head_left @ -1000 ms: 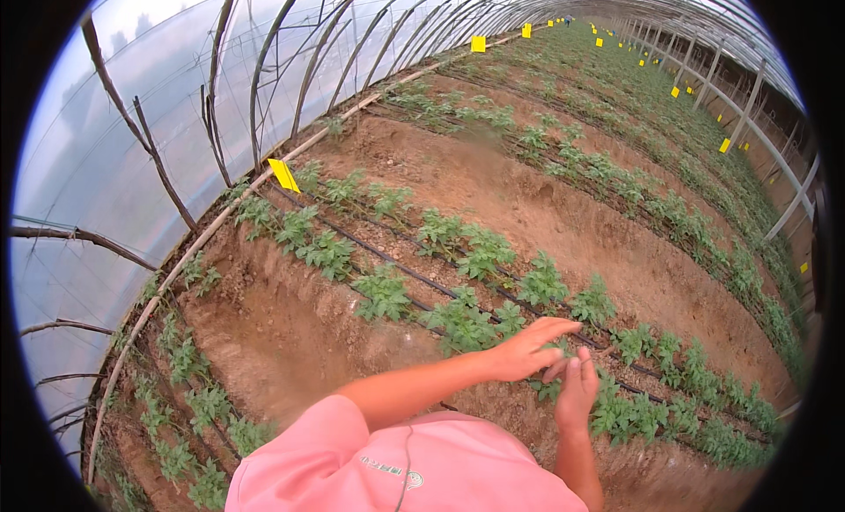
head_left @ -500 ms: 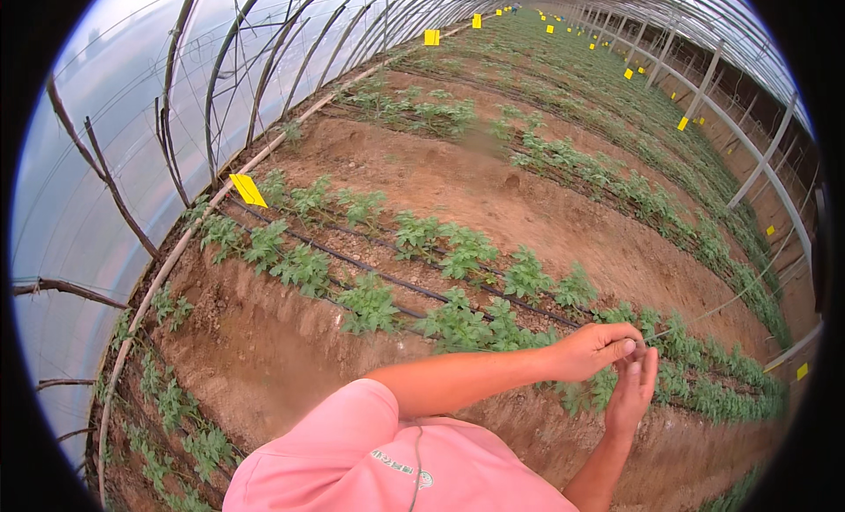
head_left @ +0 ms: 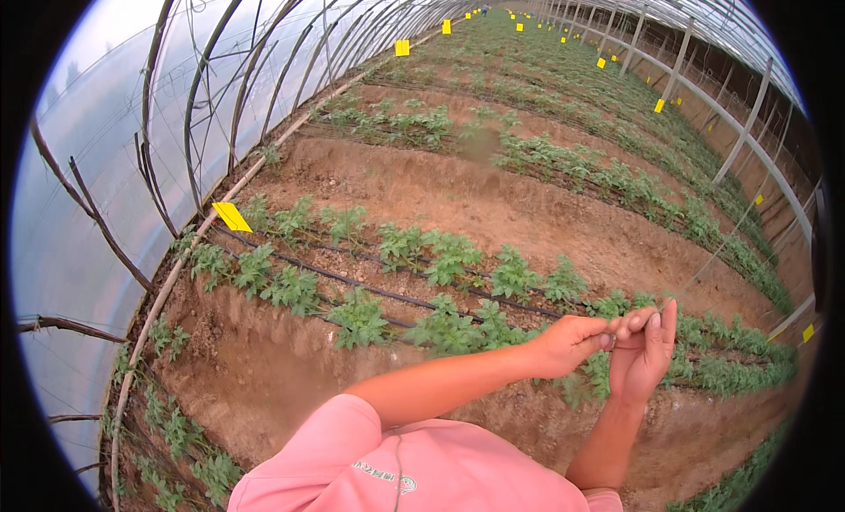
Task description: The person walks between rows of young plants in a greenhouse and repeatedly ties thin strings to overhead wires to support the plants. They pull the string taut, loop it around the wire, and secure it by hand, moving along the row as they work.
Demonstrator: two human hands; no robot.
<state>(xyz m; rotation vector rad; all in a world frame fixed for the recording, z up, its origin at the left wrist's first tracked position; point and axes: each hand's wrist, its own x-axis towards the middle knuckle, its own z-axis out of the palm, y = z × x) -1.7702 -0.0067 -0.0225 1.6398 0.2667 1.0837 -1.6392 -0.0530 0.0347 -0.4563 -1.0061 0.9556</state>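
My left hand (head_left: 570, 343) reaches across from the pink sleeve, its fingers curled and pinched at the tips. My right hand (head_left: 642, 361) comes up from below and meets it fingertip to fingertip, one finger pointing up. Between the fingertips I hold a thin pale string (head_left: 715, 248) that runs up and to the right. Both hands hover above a row of low green seedlings (head_left: 449, 323) on a raised soil bed (head_left: 264, 380). A black drip hose (head_left: 352, 283) lies along that row.
Long raised beds with green plants fill the plastic greenhouse, with bare soil furrows (head_left: 493, 204) between them. Curved metal hoops (head_left: 189, 116) line the left wall. Yellow sticky cards (head_left: 231, 216) hang here and there. Upright posts (head_left: 739, 134) stand at the right.
Both hands have lifted off the seedlings and moved up and right, fingertips still together. My view has swung toward the far end of the rows.
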